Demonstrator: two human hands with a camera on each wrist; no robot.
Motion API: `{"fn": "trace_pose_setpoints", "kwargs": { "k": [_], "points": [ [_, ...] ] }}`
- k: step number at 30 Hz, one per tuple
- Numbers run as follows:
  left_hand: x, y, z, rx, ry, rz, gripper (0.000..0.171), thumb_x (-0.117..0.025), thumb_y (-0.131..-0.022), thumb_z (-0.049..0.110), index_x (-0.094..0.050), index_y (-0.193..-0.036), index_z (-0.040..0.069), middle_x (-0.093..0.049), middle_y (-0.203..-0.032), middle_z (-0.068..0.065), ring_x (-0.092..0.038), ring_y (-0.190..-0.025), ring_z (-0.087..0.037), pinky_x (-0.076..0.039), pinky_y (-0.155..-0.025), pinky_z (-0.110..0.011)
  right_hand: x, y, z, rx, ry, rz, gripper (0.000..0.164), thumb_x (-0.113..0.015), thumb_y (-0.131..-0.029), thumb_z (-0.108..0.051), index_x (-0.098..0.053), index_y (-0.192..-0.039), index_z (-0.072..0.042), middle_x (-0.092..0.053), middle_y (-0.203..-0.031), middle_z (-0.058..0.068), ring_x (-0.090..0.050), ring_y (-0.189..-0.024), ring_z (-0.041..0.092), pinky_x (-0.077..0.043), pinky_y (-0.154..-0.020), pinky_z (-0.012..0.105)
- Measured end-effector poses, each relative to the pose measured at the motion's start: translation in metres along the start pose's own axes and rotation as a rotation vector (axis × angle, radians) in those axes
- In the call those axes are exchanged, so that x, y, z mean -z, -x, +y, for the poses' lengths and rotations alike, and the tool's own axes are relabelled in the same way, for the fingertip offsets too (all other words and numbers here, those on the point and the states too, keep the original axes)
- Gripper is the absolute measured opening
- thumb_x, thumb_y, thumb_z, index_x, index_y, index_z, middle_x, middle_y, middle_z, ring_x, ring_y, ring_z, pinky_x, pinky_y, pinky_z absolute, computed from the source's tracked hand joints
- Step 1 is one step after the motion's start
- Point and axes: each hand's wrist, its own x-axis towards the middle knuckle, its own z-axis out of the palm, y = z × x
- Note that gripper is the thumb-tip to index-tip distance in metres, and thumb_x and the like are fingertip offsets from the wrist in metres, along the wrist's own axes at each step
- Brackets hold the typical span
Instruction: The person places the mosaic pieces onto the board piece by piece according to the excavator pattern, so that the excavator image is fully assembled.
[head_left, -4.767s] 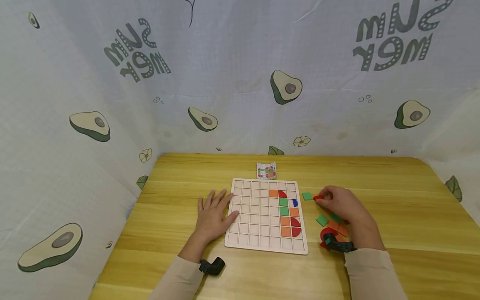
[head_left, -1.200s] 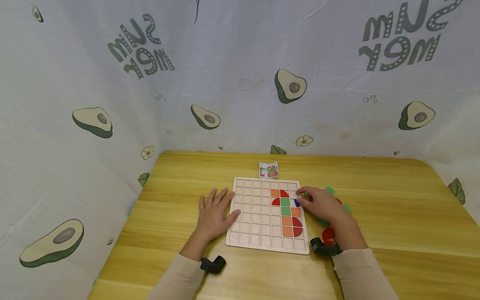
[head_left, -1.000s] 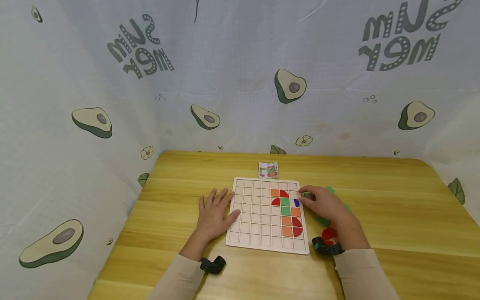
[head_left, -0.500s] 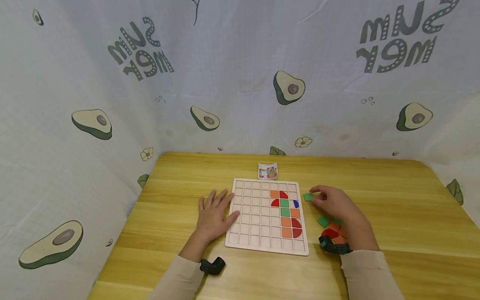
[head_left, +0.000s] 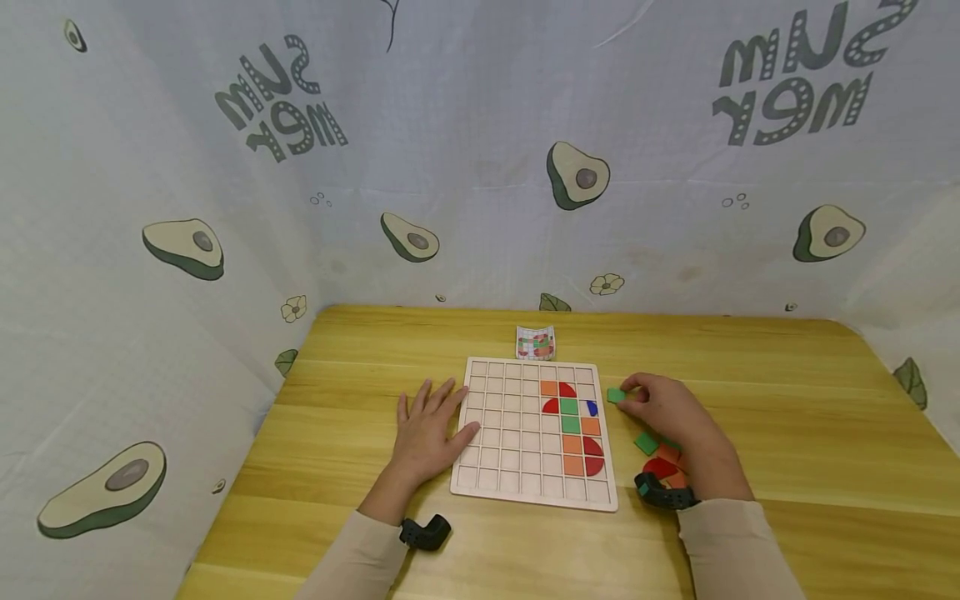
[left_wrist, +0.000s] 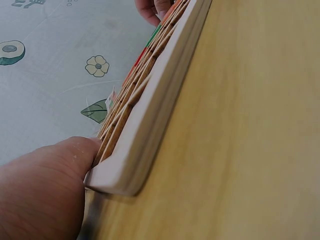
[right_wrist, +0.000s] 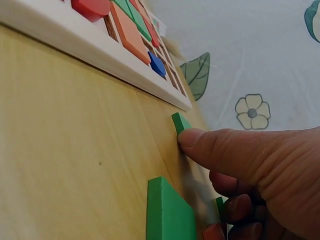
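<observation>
A wooden grid board (head_left: 501, 487) lies on the table with orange, green, red and blue pieces in its right-hand cells. My left hand (head_left: 426, 433) rests flat at the board's left edge, fingers spread, with fingertips and thumb touching the rim. Right of the board, my right hand (head_left: 670, 408) pinches a green square tile (head_left: 615, 395) between thumb and index finger. In the right wrist view the thumb sits against that green tile (right_wrist: 179, 121); the index finger is hidden there. The other right fingers are curled under the palm.
Loose pieces lie under and beside the right wrist: a green tile (head_left: 646, 443), a red rounded piece (head_left: 660, 468) and several orange ones (head_left: 677, 481). A small printed pattern card (head_left: 536, 342) stands behind the board. A printed curtain (head_left: 480, 167) hangs behind the table.
A red quarter-round piece, held by my right hand earlier, now sits in the board left of a green square. That hand has moved back right and taken hold of the green tile. Left hand unchanged.
</observation>
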Motion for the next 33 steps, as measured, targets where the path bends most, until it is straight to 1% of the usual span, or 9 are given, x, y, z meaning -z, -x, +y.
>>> {"fn": "trace_pose_setpoints", "kwargs": {
  "k": [4, 8, 12, 15, 18, 22, 25, 27, 33],
  "points": [
    [0.000, 0.000, 0.000, 0.001, -0.001, -0.001, 0.063, -0.054, -0.100, 0.056, -0.047, -0.155, 0.027, -0.036, -0.166, -0.002, -0.018, -0.158, -0.039, -0.001, -0.122, -0.072, 0.001, 0.001, -0.002, 0.004, 0.013, 0.008, 0.032, -0.071, -0.097, -0.028, -0.066, -0.115, -0.003, -0.060, -0.086, 0.008, -0.053, -0.076, 0.021, -0.043, -0.063, 0.028],
    [0.000, 0.001, -0.001, 0.002, -0.002, -0.001, 0.062, -0.054, -0.100, 0.056, -0.047, -0.155, 0.027, -0.036, -0.166, -0.003, -0.018, -0.158, -0.039, -0.002, -0.122, -0.072, 0.002, 0.002, -0.009, 0.024, -0.003, 0.013, 0.034, -0.071, -0.096, -0.031, -0.066, -0.116, -0.004, -0.059, -0.086, 0.007, -0.053, -0.075, 0.020, -0.043, -0.062, 0.029],
    [0.000, 0.001, -0.001, 0.005, 0.001, 0.002, 0.062, -0.054, -0.100, 0.056, -0.047, -0.155, 0.027, -0.037, -0.166, -0.003, -0.018, -0.158, -0.039, -0.002, -0.122, -0.072, 0.000, 0.003, -0.025, 0.085, -0.030, 0.005, 0.034, -0.071, -0.096, -0.031, -0.065, -0.117, -0.005, -0.058, -0.084, 0.005, -0.051, -0.073, 0.019, -0.043, -0.060, 0.029],
    [0.000, 0.001, -0.001, 0.004, 0.008, 0.003, 0.063, -0.054, -0.100, 0.056, -0.047, -0.155, 0.027, -0.037, -0.166, -0.003, -0.019, -0.158, -0.040, -0.002, -0.122, -0.072, -0.006, 0.003, -0.040, 0.132, -0.028, -0.016, 0.031, -0.072, -0.096, -0.030, -0.067, -0.115, -0.006, -0.056, -0.081, 0.004, -0.050, -0.070, 0.018, -0.042, -0.060, 0.029],
    [0.000, 0.001, -0.001, 0.000, 0.011, 0.004, 0.063, -0.055, -0.100, 0.055, -0.047, -0.155, 0.026, -0.037, -0.166, -0.004, -0.019, -0.158, -0.040, -0.002, -0.121, -0.072, -0.013, 0.004, -0.053, 0.149, -0.013, -0.054, 0.029, -0.075, -0.093, -0.029, -0.068, -0.112, -0.008, -0.055, -0.080, 0.002, -0.049, -0.069, 0.017, -0.041, -0.059, 0.028],
    [0.001, 0.001, 0.000, -0.005, 0.012, 0.003, 0.063, -0.054, -0.100, 0.055, -0.047, -0.155, 0.026, -0.037, -0.166, -0.004, -0.019, -0.158, -0.040, -0.002, -0.121, -0.073, -0.024, 0.005, -0.064, 0.214, -0.004, -0.109, 0.023, -0.078, -0.090, -0.028, -0.068, -0.104, -0.012, -0.054, -0.075, 0.000, -0.048, -0.066, 0.015, -0.039, -0.058, 0.027],
    [0.000, 0.000, -0.001, -0.007, 0.011, 0.002, 0.063, -0.054, -0.100, 0.056, -0.047, -0.155, 0.026, -0.037, -0.166, -0.003, -0.018, -0.158, -0.040, -0.002, -0.121, -0.072, -0.031, 0.006, -0.069, 0.289, 0.004, -0.137, 0.019, -0.079, -0.090, -0.025, -0.068, -0.099, -0.013, -0.052, -0.071, -0.001, -0.047, -0.062, 0.013, -0.039, -0.058, 0.026],
    [0.000, 0.000, -0.001, -0.006, 0.013, 0.000, 0.063, -0.053, -0.100, 0.056, -0.047, -0.155, 0.026, -0.037, -0.166, -0.003, -0.018, -0.158, -0.039, -0.002, -0.121, -0.072, -0.034, 0.006, -0.070, 0.309, 0.018, -0.142, 0.019, -0.080, -0.089, -0.024, -0.067, -0.098, -0.014, -0.052, -0.070, -0.002, -0.047, -0.062, 0.012, -0.039, -0.058, 0.026],
    [-0.001, -0.001, -0.001, -0.003, 0.011, 0.001, 0.063, -0.053, -0.100, 0.056, -0.047, -0.155, 0.026, -0.037, -0.166, -0.003, -0.018, -0.158, -0.039, -0.002, -0.121, -0.072, -0.040, 0.004, -0.071, 0.316, 0.026, -0.126, 0.018, -0.080, -0.089, -0.023, -0.069, -0.100, -0.013, -0.053, -0.071, -0.002, -0.047, -0.063, 0.012, -0.040, -0.059, 0.025]
  ]
}}
